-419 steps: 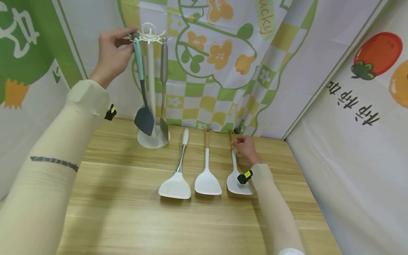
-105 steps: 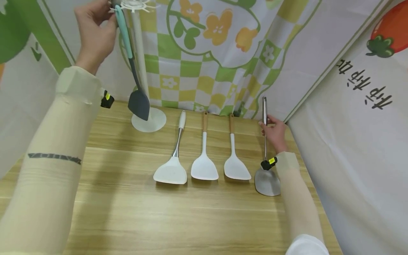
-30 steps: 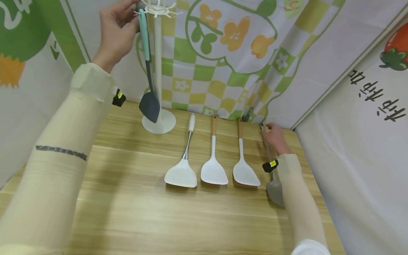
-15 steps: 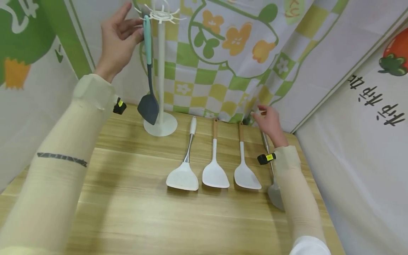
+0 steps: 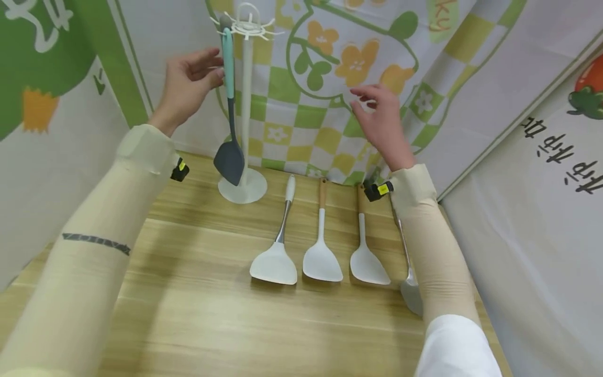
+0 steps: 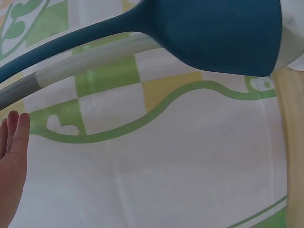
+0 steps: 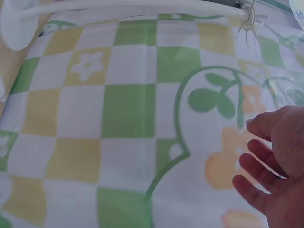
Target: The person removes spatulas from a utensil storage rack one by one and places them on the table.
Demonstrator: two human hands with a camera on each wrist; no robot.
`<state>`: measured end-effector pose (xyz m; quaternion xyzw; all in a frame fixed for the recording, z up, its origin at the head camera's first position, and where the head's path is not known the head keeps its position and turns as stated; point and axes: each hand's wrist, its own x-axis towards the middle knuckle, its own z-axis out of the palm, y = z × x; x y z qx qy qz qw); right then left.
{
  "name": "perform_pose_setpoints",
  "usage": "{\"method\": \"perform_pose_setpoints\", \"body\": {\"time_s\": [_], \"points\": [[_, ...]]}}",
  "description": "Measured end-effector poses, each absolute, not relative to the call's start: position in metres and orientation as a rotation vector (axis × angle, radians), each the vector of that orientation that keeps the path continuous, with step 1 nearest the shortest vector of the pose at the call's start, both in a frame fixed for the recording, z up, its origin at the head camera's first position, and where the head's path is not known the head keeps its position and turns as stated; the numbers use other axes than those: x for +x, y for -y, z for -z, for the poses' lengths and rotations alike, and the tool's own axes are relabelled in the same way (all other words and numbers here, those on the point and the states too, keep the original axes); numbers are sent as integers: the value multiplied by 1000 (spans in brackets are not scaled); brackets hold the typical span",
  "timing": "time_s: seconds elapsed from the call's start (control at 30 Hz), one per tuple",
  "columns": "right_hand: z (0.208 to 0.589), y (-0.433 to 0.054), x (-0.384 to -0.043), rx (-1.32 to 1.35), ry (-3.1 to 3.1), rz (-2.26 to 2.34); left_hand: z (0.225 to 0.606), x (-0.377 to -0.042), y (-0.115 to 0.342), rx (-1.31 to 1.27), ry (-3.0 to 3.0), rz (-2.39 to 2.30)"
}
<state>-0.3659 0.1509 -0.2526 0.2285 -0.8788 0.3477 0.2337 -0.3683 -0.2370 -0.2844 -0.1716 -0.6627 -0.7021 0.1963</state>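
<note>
My left hand [image 5: 190, 84] is beside the hanging spatula [image 5: 228, 63], which has a mint handle and a dark blade [image 6: 223, 33]. Its fingers are loosely bent near the handle, and in the left wrist view they stand apart from a grey handle [image 6: 19, 91] behind that spatula. The spatula hangs from a white rack [image 5: 247, 104] with a ring of hooks on top. My right hand [image 5: 379, 112] is raised before the curtain, fingers relaxed and holding nothing. A metal spatula [image 5: 412, 296] lies on the table at right, partly hidden by the right forearm.
Left of the metal spatula lie two white spatulas with wooden handles [image 5: 322, 262] [image 5: 369, 264] and one with a white handle [image 5: 275, 264]. A patterned curtain [image 5: 301, 131] hangs behind the wooden table [image 5: 212, 314], and fabric walls flank it.
The metal spatula left the rack and lies at the table's right. My right hand has released it and risen up and leftward. My left hand has dropped lower from the rack's top.
</note>
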Motion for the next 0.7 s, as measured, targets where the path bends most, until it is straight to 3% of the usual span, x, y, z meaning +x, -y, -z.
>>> {"method": "perform_pose_setpoints", "body": {"time_s": [0.3, 0.7], "points": [[209, -88, -376, 804, 2264, -922, 292, -365, 233, -541, 1871, 1977], [190, -33, -382, 1001, 2201, -628, 291, -354, 230, -550, 1977, 1946]]}}
